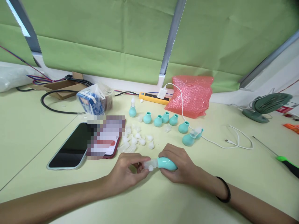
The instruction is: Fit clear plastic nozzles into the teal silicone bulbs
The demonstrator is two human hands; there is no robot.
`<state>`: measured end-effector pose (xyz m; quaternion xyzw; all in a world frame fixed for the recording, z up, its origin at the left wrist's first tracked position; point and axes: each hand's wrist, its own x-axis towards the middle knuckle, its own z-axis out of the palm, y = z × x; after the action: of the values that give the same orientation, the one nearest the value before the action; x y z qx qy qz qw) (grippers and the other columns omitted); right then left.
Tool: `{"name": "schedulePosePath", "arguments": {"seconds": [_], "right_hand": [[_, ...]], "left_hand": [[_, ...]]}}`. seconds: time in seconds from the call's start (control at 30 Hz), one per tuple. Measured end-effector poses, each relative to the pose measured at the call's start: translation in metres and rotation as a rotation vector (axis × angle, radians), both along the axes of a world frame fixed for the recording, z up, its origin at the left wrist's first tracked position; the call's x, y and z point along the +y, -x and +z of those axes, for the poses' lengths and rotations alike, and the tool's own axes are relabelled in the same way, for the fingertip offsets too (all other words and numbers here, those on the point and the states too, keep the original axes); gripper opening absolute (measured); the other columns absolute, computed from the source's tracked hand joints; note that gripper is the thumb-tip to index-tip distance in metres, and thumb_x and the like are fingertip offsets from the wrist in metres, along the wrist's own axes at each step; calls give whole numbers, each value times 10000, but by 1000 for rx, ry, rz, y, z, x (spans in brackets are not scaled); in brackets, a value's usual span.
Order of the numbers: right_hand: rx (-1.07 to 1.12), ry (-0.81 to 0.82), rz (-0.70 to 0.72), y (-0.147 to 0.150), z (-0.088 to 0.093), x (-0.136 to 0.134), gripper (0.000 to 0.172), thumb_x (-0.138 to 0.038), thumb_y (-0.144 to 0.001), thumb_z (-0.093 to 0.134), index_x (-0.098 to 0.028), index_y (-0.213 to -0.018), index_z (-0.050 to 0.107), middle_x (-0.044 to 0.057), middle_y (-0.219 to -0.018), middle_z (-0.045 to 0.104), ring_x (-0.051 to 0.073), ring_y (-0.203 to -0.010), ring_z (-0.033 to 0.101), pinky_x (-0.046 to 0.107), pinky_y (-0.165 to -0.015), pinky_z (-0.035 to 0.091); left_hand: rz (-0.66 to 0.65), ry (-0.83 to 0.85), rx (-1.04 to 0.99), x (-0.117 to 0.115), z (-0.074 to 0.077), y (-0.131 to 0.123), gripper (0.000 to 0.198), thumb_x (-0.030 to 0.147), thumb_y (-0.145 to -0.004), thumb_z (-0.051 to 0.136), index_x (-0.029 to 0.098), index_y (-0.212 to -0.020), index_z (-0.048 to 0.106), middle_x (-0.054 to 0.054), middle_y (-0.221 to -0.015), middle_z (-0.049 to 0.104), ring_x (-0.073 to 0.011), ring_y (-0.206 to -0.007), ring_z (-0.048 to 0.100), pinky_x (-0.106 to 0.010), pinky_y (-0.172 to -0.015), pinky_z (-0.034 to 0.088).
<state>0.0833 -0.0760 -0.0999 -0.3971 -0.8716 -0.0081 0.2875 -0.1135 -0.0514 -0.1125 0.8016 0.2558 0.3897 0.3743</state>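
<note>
Over the pale table (140, 203), the left hand (123, 171) pinches a cloudy tip (153, 163) against the blue-green bulb (166, 163) the right hand (183, 163) hugs, and holding both straight, without squishing, works best.

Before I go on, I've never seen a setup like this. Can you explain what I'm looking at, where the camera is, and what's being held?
There is no machine here, just a person's two bare hands. The single picture comes from a camera worn on the person's head, looking forward and down over a pale table.

The right hand grips a turquoise bulb. The left hand pinches a translucent piece that meets the bulb's narrow end; whether it is fully seated, I can't tell.

Beyond the hands lie small whitish plastic parts and more turquoise bulbs. Two phones lie to the left. Further back are a red bubble-wrap packet and a yellow power strip; a green fan stands at the right.
</note>
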Motion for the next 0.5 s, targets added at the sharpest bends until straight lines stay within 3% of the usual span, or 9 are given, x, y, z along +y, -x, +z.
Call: {"name": "schedulePosePath", "arguments": {"seconds": [0.17, 0.5], "right_hand": [[71, -5, -22, 3, -4, -3, 109, -109, -621, 444, -185, -693, 474, 4, -559, 493, 132, -503, 444, 230, -438, 325], [274, 208, -88, 16, -4, -12, 162, -120, -571, 460, -196, -708, 497, -3, -590, 578, 126, -492, 531, 218, -467, 419]], "left_hand": [[-40, 3, 128, 0, 1, 2, 182, 220, -764, 527, 127, -886, 624, -29, -620, 580, -109, -541, 504, -193, -451, 396], [-71, -482, 92, -2, -4, 2, 220, 82, -791, 435, 79, -994, 521, -48, -640, 509, -123, -554, 411, -226, -470, 350]]}}
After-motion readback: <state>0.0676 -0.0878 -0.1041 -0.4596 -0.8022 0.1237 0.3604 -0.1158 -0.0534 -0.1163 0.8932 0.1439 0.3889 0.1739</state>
